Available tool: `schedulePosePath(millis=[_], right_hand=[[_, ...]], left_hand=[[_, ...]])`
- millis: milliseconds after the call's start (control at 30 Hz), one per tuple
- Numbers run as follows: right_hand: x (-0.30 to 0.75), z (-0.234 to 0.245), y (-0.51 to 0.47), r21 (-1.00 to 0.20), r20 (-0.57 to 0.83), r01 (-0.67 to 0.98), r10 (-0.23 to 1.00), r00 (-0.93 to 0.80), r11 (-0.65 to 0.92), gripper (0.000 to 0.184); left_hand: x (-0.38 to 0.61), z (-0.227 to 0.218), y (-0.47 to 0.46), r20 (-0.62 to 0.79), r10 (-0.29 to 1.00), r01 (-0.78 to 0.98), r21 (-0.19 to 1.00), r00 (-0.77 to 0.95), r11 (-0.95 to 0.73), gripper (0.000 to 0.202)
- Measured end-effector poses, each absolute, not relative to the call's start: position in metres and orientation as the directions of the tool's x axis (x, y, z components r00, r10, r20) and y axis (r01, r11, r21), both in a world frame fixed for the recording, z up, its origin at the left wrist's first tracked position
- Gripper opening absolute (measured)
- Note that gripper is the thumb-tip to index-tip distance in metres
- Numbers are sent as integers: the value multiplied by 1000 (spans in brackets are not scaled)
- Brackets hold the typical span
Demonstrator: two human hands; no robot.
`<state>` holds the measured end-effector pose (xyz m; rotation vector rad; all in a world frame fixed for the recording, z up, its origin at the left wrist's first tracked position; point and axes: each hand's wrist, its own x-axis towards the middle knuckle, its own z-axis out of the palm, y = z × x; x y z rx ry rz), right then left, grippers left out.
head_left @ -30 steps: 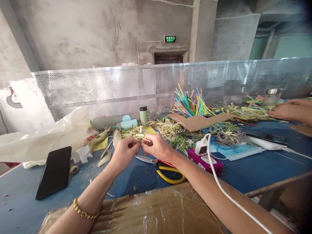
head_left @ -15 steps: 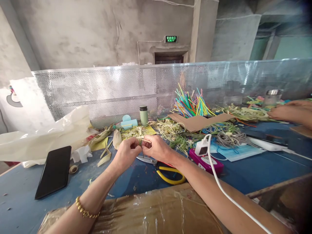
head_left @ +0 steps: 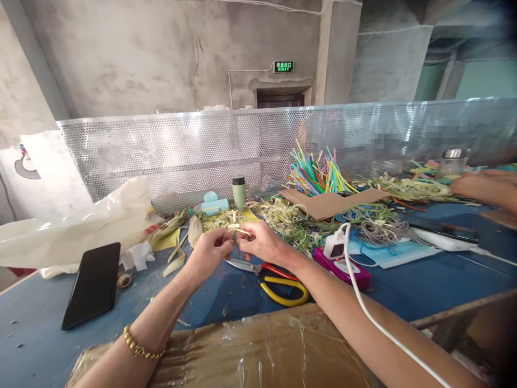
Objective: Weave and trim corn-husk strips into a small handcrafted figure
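My left hand (head_left: 210,249) and my right hand (head_left: 262,243) meet over the blue table, fingertips almost touching. Between them is a small pale husk piece (head_left: 235,227), cross-shaped at its top, which both hands pinch. Its lower part is hidden behind my fingers. Scissors (head_left: 285,291) with yellow and red handles lie just below my right hand, blades pointing left. Dry husk strips (head_left: 176,264) rest to the left of my left hand. Behind my right hand spreads a heap of shredded husks (head_left: 286,218).
A black phone (head_left: 92,285) lies left. In front is a cardboard box (head_left: 246,345). A purple power strip (head_left: 348,269) with a white cable stands right, near a blue mask (head_left: 398,253). Behind are a green bottle (head_left: 239,194) and colourful pipe cleaners (head_left: 315,172). A co-worker's hand (head_left: 480,188) is far right.
My right hand has shifted slightly and its fingers have spread a little below the husk piece. More of the scissors' red handle shows. The view has moved slightly.
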<state>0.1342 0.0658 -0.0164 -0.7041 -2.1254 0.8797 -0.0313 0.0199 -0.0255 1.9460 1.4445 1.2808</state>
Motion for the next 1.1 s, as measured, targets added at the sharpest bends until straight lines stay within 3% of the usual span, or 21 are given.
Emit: schedulePosePath(millis=[400,567,767,1100], right_hand=[[128,-26,71,-719,469,222,695,-544,659,7],[127,-26,69,-666,522,239,670,-527,706,11],[128,-26,72,-727,496,171,680,-540,665,7],[126,-27,71,-718,524,160,677,-516,678,8]], left_hand=[[-30,-27,20,390,919,455,810,55,-370,12],[-28,-26,18,438,899,570,745,-26,-347,10],[-29,-27,21,446,895,506,773,-4,-383,9],[-28,-26,19,378,925,449,833,-36,-323,13]])
